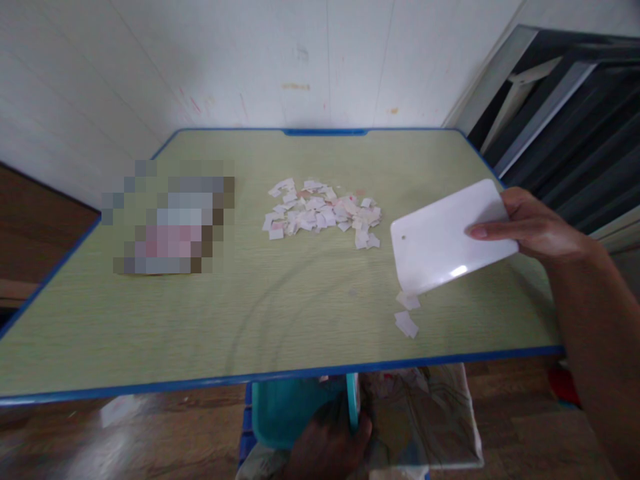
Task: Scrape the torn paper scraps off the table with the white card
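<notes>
My right hand (537, 223) is closed on one end of a white plastic board (440, 243) with rounded corners and a small hole. It tilts over the right part of the table, thumb on its face. Small torn paper scraps (320, 213) lie in a loose pile left of the board. A few more scraps (407, 325) lie by its lower corner. Below the table's front edge, my left hand (330, 440) grips the right rim of a teal plastic tray (295, 413), its fingers partly in shadow.
The pale green table (200, 320) has a blue edge and stands against a white wall (250, 60). A pixelated object (173, 227) lies at the left. Beneath the front edge, a pale-rimmed bin (470, 420) holds paper bits. Dark framed panels (575, 100) lean at the right.
</notes>
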### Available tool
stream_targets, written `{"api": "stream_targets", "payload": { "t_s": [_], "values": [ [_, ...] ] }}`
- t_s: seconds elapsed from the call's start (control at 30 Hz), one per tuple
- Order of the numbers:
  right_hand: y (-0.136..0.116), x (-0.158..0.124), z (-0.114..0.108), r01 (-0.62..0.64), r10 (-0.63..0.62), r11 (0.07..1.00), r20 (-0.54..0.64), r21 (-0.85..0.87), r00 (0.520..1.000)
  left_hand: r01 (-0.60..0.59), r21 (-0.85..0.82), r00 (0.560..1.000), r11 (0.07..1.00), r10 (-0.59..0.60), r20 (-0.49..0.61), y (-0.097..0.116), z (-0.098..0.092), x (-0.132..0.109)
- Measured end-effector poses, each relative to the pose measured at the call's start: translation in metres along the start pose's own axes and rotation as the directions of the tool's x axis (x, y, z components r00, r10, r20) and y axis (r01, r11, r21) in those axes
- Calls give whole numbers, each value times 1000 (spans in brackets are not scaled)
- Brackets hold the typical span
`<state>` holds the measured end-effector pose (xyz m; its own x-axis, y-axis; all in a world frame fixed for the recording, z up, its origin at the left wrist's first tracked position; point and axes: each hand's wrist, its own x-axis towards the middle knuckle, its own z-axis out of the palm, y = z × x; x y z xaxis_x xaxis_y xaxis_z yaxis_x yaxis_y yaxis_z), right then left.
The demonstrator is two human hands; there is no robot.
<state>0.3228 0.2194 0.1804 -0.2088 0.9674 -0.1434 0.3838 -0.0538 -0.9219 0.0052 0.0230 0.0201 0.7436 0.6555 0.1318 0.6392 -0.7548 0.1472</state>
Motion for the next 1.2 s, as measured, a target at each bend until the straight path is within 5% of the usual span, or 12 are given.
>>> {"api": "stream_targets", "payload": {
  "t_s": [0.17,0.4,0.6,1.0,1.2],
  "values": [
    [3,1,-10,-2,11,998,-138,65,990,-5,-10,998,1000,6,65,-1,-1,0],
    [0,-6,-16,-152,147,988,144,28,979,16,-30,992,999,-12,128,-1,-2,-4],
    [-1,-10,-18,-85,82,991,41,98,996,22,-40,989,999,-16,146,-2,0,-1],
    [4,1,1,-160,142,987,427,7,893,-10,-13,990,1000,12,140,-1,-6,1],
    [3,-2,-3,-93,67,992,276,81,959,-4,-1,993,1000,4,121,-1,-6,2]
  ]
}}
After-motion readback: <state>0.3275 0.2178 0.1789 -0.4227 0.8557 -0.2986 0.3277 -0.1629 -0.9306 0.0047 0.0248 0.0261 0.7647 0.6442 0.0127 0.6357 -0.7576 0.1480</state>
